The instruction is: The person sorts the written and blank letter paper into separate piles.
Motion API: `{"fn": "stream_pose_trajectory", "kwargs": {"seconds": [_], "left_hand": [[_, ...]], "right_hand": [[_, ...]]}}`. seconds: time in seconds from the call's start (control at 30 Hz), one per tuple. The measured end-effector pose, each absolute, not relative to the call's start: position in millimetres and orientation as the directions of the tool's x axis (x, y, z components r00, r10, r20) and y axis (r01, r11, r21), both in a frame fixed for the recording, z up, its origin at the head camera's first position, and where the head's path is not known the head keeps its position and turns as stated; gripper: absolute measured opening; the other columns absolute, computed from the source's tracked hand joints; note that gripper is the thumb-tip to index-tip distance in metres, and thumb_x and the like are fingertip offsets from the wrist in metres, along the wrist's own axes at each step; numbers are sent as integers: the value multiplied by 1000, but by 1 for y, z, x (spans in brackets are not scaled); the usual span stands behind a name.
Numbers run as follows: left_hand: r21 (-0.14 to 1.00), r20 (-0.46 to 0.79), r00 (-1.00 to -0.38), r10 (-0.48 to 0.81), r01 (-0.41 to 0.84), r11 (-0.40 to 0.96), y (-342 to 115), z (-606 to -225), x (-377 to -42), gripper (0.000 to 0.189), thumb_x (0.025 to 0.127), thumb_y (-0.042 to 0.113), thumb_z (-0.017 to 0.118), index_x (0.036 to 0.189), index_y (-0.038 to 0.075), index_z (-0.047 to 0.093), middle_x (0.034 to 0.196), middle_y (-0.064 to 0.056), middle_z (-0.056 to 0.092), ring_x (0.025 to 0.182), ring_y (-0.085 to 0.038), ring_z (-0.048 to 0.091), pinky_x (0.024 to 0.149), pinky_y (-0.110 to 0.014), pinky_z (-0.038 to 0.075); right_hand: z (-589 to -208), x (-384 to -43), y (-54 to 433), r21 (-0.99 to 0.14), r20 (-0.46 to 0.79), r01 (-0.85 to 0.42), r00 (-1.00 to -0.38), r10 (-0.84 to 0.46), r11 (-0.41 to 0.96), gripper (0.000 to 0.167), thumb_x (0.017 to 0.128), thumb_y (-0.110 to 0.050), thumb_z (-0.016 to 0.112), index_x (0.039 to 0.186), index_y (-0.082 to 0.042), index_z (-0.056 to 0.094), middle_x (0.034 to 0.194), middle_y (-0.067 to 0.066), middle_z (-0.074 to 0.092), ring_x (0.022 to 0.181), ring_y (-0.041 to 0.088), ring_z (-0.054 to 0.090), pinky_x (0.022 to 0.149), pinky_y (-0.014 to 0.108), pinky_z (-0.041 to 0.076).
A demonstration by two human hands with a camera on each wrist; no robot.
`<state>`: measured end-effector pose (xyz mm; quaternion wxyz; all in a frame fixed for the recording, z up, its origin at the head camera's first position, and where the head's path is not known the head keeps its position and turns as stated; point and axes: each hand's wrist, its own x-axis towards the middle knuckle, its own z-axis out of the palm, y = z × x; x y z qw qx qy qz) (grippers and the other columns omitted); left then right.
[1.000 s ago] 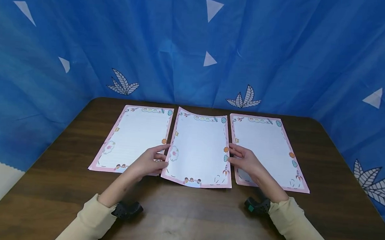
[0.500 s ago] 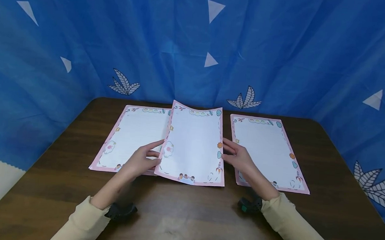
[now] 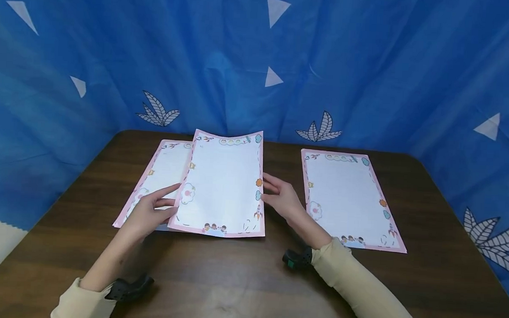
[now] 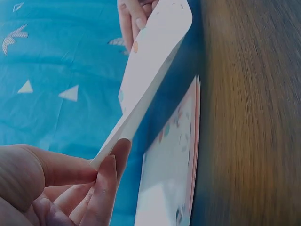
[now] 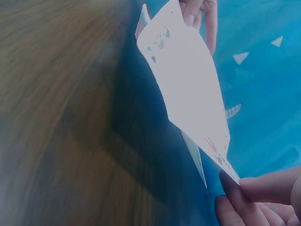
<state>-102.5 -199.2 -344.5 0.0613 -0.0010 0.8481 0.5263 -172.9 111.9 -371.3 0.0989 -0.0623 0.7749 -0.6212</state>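
A white sheet of paper (image 3: 223, 186) with a pink, cartoon-decorated border is held up off the table, slightly bowed. My left hand (image 3: 147, 213) pinches its left edge between thumb and fingers; the left wrist view shows the paper's edge in that pinch. On the opposite edge, my right hand (image 3: 281, 198) pinches the sheet likewise, as the right wrist view confirms. Beneath and to the left lies a stack of matching paper (image 4: 169, 165), mostly covered by the held sheet in the head view.
Another stack of the same bordered paper (image 3: 348, 196) lies to the right on the dark wooden table (image 3: 240, 286). A blue curtain (image 3: 225, 58) with white triangles and leaf prints hangs behind the table. Black wrist cameras sit below both hands.
Both hands have carried the sheet leftward and a little up from the middle of the table. It now overlaps the left stack, while the right stack stays put.
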Motion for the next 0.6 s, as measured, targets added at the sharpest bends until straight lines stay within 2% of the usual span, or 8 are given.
{"fn": "stream_pose_trajectory", "kwargs": {"seconds": [0.17,0.27,0.4,0.5,0.6], "left_hand": [[874,-104,-995,6,-89,477,-223,-341,-96,57,90,2,59,143,5,37,113,-27,58,82,-20,64,69,-26,53],[845,-94,-995,-45,-103,524,-235,-339,-92,55,91,6,60,142,4,39,115,-27,58,83,-18,63,67,-24,52],[817,-42,-994,-103,-94,569,-250,-339,-88,51,92,10,60,139,0,42,114,-28,57,83,-8,59,63,-21,50],[814,-2,-992,-130,-77,576,-260,-340,-86,49,92,13,60,137,-2,44,114,-27,57,81,0,56,64,-17,49],[823,14,-988,-152,-74,563,-267,-342,-86,49,92,13,60,135,-5,45,111,-24,59,81,3,56,68,-15,49]], "right_hand": [[-369,-178,89,-978,-82,36,-972,-221,207,55,86,-2,66,137,-13,49,117,6,63,109,20,57,84,32,49],[-368,-180,74,-978,-70,21,-971,-230,208,56,86,-2,66,138,-12,48,105,7,66,100,21,59,77,30,50],[-370,-181,54,-978,-55,3,-968,-244,209,56,85,0,66,137,-11,49,88,6,64,84,21,58,66,29,49],[-373,-181,41,-984,-54,9,-967,-249,180,56,85,2,65,137,-11,49,83,7,61,78,23,59,68,29,52],[-377,-182,33,-988,-58,19,-966,-252,156,57,85,4,64,138,-10,48,80,9,60,74,25,60,70,32,54]]}}
